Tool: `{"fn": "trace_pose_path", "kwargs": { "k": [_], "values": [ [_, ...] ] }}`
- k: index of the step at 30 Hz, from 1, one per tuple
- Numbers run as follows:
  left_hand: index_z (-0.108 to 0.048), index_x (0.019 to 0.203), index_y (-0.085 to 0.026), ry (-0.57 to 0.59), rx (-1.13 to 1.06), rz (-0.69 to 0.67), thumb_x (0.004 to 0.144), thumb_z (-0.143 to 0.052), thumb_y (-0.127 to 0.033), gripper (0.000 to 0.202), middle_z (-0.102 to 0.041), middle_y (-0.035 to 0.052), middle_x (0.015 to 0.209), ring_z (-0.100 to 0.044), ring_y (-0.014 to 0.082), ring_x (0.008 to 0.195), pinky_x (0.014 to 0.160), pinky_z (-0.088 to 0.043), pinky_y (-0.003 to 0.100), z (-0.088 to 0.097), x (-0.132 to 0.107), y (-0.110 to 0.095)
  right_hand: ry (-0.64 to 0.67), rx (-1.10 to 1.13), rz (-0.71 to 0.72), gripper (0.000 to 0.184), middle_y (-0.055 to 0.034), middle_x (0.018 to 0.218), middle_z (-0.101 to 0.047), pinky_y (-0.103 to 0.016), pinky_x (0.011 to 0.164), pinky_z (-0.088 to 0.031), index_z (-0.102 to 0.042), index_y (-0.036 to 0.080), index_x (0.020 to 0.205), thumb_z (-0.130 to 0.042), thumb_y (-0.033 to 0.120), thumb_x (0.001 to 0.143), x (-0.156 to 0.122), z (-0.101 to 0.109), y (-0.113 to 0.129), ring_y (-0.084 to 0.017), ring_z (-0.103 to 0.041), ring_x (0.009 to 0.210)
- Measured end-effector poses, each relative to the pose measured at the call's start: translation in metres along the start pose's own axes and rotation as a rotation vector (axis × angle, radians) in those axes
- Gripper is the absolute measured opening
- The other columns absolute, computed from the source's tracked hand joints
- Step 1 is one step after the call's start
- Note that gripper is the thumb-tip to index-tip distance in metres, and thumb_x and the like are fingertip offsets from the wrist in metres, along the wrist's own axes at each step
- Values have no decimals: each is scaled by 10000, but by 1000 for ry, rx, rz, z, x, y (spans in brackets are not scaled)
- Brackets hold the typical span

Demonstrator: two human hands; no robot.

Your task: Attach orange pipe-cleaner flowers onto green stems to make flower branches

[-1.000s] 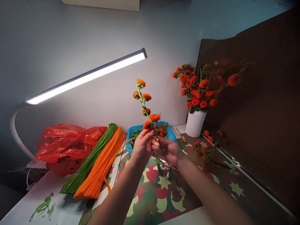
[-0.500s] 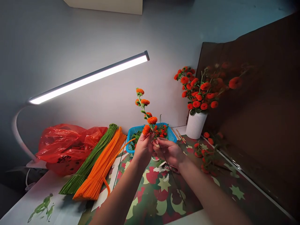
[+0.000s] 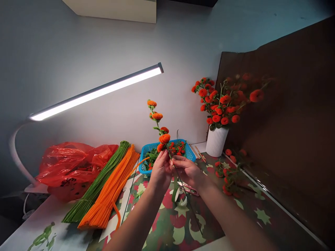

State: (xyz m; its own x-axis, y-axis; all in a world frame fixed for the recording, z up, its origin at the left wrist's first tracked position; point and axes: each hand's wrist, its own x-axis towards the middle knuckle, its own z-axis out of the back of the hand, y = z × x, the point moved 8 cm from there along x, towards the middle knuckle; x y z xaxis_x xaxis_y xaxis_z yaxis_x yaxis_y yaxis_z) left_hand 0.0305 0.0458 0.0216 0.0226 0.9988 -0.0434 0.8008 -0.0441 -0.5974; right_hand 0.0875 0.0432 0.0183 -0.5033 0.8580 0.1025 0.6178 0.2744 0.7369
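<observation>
A stem of orange chenille flowers [image 3: 164, 138] with small green leaves rises above my hands, leaning a little left. My left hand [image 3: 161, 170] is closed on its stem just below the lowest bloom. Thumb and fingers of my right hand [image 3: 190, 170] pinch the same stem close beside the left. From there the bare, thin dark lower stem [image 3: 192, 205] slants down to the right. Below the hands hangs or lies a green strip [image 3: 175, 191]; its upper end is hidden. Pink-handled scissors [image 3: 192, 191] lie on the patterned mat under my right wrist.
Behind my hands stands a blue basket [image 3: 142, 162] with flower pieces. Green chenille stems [image 3: 91, 191], orange ones [image 3: 110, 190] and a red plastic bag [image 3: 75, 167] lie left, under a lit lamp [image 3: 99, 92]. Right are a white vase [image 3: 216, 141] of orange-red flowers and a loose flower spray [image 3: 227, 174].
The view has shifted slightly, so the scene sits lower and a bit left. My right fingers have changed their grip on the stem. The green strip now shows below the hands.
</observation>
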Motion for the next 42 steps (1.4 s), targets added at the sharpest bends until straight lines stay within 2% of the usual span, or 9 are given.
{"fn": "trace_pose_path", "kwargs": {
  "k": [6,12,17,19,21,25,32,39,42],
  "values": [
    [-662,735,-140,-104,84,-77,694,-708,-320,191,-664,12,730,-607,103,675,628,-459,199,2,-10,0,21,-155,112,233,27,604,-512,-198,574,-339,-614,137,622,-749,322,667,3,0,5,-68,-433,576],
    [-672,782,-165,-155,320,-312,636,-758,-303,218,-652,-5,761,-587,114,734,682,-428,211,7,-17,-18,-114,-471,328,286,30,578,-481,-224,575,-331,-627,158,612,-695,418,707,-3,-4,29,-93,-404,584],
    [-694,846,-179,-151,406,-408,627,-767,-277,251,-684,14,830,-607,144,816,745,-437,236,6,-22,-27,-200,-687,434,217,23,579,-483,-241,573,-331,-647,162,644,-669,353,744,-15,-12,41,-108,-398,584],
    [-699,813,-173,-111,330,-383,640,-748,-281,210,-689,26,830,-612,156,834,749,-445,244,3,-20,-26,-205,-698,454,194,23,589,-495,-240,573,-327,-653,162,656,-668,335,744,-17,-13,42,-105,-394,581],
    [-699,762,-165,-26,221,-310,643,-725,-292,175,-686,35,809,-615,159,814,723,-454,247,-3,-16,-23,-140,-611,428,209,12,622,-528,-238,611,-348,-659,161,670,-657,355,751,-14,-15,39,-110,-438,622],
    [-664,694,-176,82,122,-206,595,-730,-236,133,-650,-5,727,-588,109,687,633,-440,210,-11,-10,-22,-46,-327,223,269,24,597,-519,-212,546,-319,-627,154,620,-728,400,662,-5,-9,26,-75,-396,551],
    [-599,643,-156,13,235,-184,584,-785,-298,242,-588,-37,633,-516,70,582,579,-402,199,-3,-9,-29,-30,-194,122,281,44,557,-482,-197,507,-308,-600,145,600,-795,348,596,-4,-5,22,-59,-400,519],
    [-431,497,-172,41,195,152,642,-729,-350,376,-380,-65,477,-395,56,434,458,-350,202,-11,-20,-13,71,-31,-5,254,31,579,-526,-181,481,-308,-573,148,627,-786,286,628,-7,-9,7,-56,-431,509],
    [-414,507,-177,24,198,175,637,-729,-325,372,-346,-77,480,-362,52,420,441,-321,206,-12,-22,-15,92,-25,-25,257,32,570,-518,-186,490,-307,-573,150,642,-786,293,635,-6,-8,2,-57,-427,502]
  ]
}}
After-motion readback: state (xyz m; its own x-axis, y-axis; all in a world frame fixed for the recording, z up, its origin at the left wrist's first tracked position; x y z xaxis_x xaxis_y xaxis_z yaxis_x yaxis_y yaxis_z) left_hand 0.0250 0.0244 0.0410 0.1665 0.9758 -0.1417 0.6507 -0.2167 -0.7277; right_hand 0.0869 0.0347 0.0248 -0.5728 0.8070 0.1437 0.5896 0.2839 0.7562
